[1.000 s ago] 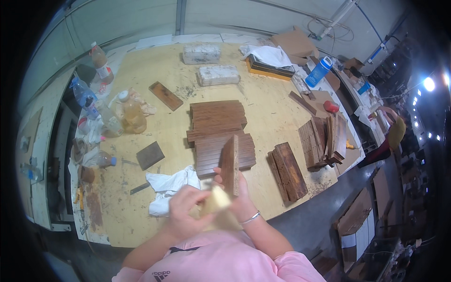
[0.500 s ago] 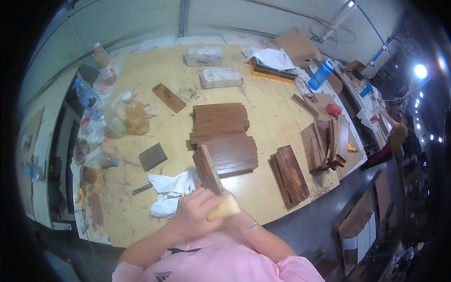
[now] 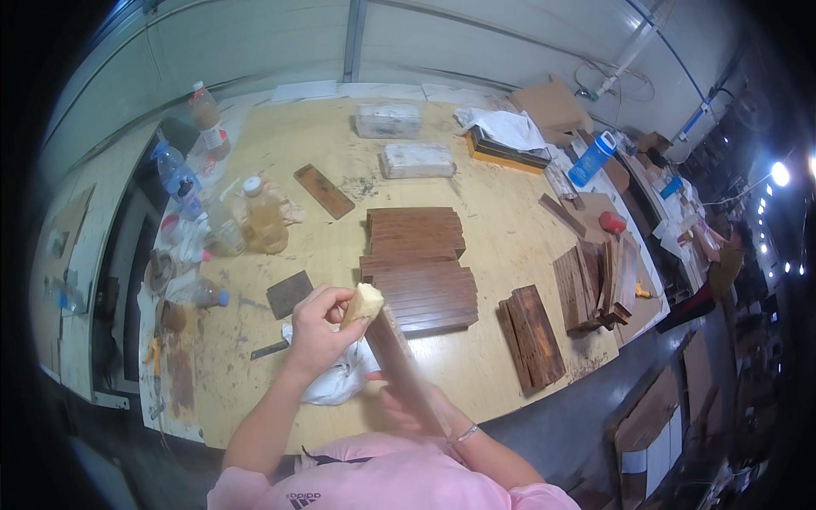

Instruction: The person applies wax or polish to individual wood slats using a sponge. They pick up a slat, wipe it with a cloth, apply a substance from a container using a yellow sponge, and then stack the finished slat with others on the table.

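Observation:
My left hand (image 3: 316,337) pinches a pale yellow sponge block (image 3: 365,303) between thumb and fingers. The sponge is at the far end of a brown wooden plank (image 3: 402,361), seemingly touching it. My right hand (image 3: 414,410) grips that plank lower down, near my body, with fingers under it; the plank is slanted and its near end is blurred. A crumpled white cloth (image 3: 337,380) lies on the table beneath my left wrist. Beyond the plank, two stacks of dark brown wooden strips, a far one (image 3: 415,231) and a nearer one (image 3: 429,293), lie side by side.
More wooden pieces (image 3: 531,337) lie at the right, with upright offcuts (image 3: 595,280) beyond. Bottles (image 3: 265,223) crowd the left edge. Two whitish wrapped blocks (image 3: 416,160) sit at the back. A blue bottle (image 3: 592,159) stands far right; another person (image 3: 722,263) works beyond.
My left hand has carried the sponge from close to my chest out to the plank's far end. More of the plank's length now shows, and the whole view has shifted slightly.

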`<state>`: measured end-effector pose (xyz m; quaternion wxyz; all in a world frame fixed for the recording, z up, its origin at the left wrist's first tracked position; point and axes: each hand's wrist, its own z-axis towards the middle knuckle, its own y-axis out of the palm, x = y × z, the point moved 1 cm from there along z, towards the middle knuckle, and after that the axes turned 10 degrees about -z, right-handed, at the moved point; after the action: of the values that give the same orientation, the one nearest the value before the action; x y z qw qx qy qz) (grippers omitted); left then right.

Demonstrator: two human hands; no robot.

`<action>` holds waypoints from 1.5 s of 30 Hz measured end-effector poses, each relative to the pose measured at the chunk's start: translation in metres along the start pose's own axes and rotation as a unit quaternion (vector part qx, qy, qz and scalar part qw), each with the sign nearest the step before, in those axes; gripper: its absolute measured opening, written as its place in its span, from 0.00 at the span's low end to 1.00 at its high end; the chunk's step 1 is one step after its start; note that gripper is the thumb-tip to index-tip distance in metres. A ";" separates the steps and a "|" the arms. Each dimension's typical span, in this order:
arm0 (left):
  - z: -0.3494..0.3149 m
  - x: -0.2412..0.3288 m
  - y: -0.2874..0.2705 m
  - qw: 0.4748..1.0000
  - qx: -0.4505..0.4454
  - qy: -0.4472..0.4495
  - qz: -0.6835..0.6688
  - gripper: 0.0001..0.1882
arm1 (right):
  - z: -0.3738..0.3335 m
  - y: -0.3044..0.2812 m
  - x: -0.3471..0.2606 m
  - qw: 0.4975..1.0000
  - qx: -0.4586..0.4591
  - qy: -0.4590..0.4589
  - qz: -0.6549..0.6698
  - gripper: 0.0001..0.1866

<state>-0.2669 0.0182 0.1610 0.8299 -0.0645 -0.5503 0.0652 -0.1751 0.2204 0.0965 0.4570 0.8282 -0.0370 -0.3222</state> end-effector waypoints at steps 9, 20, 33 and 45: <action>-0.029 -0.049 -0.018 0.981 0.045 -0.171 -0.079 0.15 | -0.008 0.012 -0.024 0.985 0.059 -0.160 -0.012 0.39; -0.055 0.001 0.013 0.998 -0.045 -0.046 -0.014 0.17 | 0.011 0.001 -0.055 0.965 0.158 -0.199 0.070 0.32; -0.077 0.008 0.015 0.974 -0.106 0.105 0.171 0.20 | 0.002 -0.014 -0.065 0.918 0.253 -0.302 0.030 0.30; -0.083 -0.002 0.010 0.995 -0.064 0.017 0.071 0.20 | -0.132 -0.063 -0.115 0.213 0.677 -0.145 -0.689 0.33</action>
<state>-0.1912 0.0243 0.1253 0.8264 -0.1577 -0.5333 0.0879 -0.2054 0.3946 0.1542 -0.6906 0.4648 0.2785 -0.4791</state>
